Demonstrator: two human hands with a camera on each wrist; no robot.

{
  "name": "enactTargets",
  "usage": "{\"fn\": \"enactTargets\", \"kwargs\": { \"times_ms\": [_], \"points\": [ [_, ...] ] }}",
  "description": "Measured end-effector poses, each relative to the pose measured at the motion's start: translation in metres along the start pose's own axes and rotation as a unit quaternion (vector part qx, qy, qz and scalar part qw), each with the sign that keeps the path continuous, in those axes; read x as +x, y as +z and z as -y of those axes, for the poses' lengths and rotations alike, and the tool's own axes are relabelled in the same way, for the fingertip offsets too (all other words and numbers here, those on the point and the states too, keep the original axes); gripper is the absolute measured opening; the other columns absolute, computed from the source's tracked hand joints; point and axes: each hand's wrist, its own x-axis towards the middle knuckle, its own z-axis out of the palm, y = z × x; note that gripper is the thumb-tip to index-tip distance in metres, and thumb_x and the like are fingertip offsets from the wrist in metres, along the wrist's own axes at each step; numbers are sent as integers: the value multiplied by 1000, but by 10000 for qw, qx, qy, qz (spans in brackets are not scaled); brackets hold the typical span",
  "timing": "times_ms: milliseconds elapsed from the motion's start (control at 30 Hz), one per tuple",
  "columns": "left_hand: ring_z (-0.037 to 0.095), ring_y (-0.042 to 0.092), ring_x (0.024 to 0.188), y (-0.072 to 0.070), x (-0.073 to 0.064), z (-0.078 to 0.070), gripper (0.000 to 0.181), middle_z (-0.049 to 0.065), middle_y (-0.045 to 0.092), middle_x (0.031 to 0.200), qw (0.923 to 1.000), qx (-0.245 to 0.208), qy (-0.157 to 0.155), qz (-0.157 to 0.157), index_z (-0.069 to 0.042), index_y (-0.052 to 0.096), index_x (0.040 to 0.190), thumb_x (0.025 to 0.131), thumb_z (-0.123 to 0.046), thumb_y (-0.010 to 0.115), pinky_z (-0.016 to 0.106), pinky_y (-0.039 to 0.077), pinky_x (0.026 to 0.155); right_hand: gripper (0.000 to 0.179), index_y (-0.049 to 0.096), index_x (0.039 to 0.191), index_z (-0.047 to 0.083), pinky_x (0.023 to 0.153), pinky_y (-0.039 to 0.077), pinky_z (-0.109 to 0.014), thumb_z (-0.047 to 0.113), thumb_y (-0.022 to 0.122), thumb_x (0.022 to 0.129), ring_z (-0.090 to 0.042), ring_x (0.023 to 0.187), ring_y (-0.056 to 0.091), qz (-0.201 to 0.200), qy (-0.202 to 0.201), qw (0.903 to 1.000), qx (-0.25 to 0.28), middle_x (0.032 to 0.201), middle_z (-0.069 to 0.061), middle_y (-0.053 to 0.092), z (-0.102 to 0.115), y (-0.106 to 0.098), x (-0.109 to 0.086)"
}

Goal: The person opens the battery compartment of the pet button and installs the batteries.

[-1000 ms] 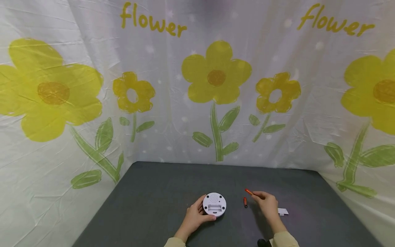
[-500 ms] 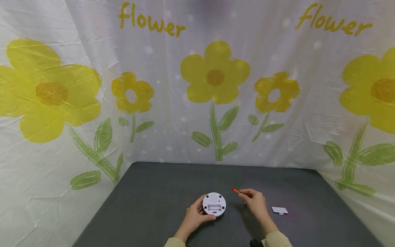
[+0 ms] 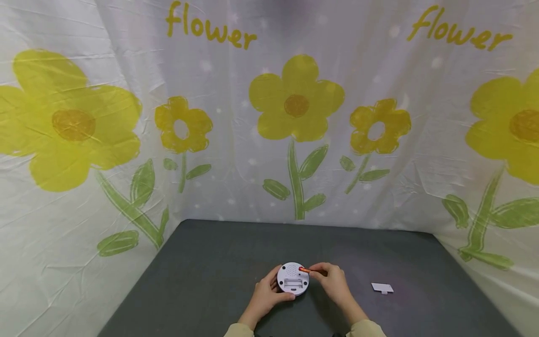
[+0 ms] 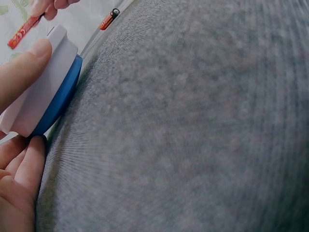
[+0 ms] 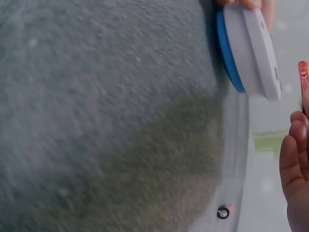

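My left hand [image 3: 264, 295] grips a round white device [image 3: 290, 270] by its left edge, thumb on the near rim. The device's open battery compartment [image 3: 293, 283] faces up and holds no battery; a speaker grille and small dark feet surround it. In the left wrist view its blue side [image 4: 60, 99] faces the table, with fingers under it. My right hand [image 3: 336, 283] pinches a red battery [image 3: 304, 269] by one end; its other end overlaps the device's upper right in the head view. A second red battery [image 4: 108, 21] lies on the table, hidden behind my right hand in the head view.
A white battery cover [image 3: 382, 287] with a small tab lies on the dark grey table [image 3: 219, 262], right of my right hand. A pale curtain [image 3: 236, 164] with yellow flowers encloses the table at the back and sides.
My right hand has moved left with the battery, from near the cover to over the device's edge. The cover has come fully into sight. The left hand and device have stayed put.
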Motion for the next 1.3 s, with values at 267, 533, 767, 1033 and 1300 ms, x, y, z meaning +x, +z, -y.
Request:
{"fn": "enactTargets", "kwargs": {
  "times_ms": [267, 533, 767, 1033, 1300],
  "points": [
    [33, 47, 118, 0, 1, 5, 83, 28, 46, 130, 9999, -60, 102, 41, 10, 35, 136, 70, -9, 82, 36, 45, 91, 7, 71, 80, 7, 56, 47, -23, 7, 75, 75, -8, 66, 56, 352, -427, 9982, -247, 76, 0, 66, 1, 6, -3],
    [33, 46, 118, -1, 1, 4, 84, 28, 45, 131, 9999, -69, 108, 69, 9, 35, 137, 70, -11, 82, 36, 45, 91, 6, 71, 78, 6, 55, 46, -22, 6, 76, 74, -7, 67, 52, 611, -631, 9956, -323, 76, 2, 58, 6, 8, -4],
    [34, 45, 120, -1, 1, 3, 84, 29, 44, 132, 10000, 34, 72, 34, 9, 35, 137, 70, -12, 82, 39, 44, 92, 7, 72, 77, 8, 53, 42, -20, 7, 77, 73, -4, 63, 45, 678, -798, 9938, -386, 72, 6, 50, 8, 13, -5],
    [34, 46, 119, -1, 1, 5, 85, 28, 44, 131, 9999, 39, 102, 25, 9, 35, 137, 70, -13, 82, 38, 45, 91, 7, 72, 74, 9, 54, 42, -21, 8, 79, 71, -4, 63, 46, 663, -969, 9917, -531, 72, 6, 50, 11, 16, -4],
    [33, 46, 118, -1, 1, 6, 84, 29, 44, 131, 9999, 50, 134, 22, 10, 35, 136, 70, -12, 82, 37, 45, 91, 8, 72, 73, 9, 54, 44, -21, 6, 79, 71, -4, 63, 48, 699, -958, 9911, -598, 71, 7, 49, 12, 19, -3]
  ]
}}
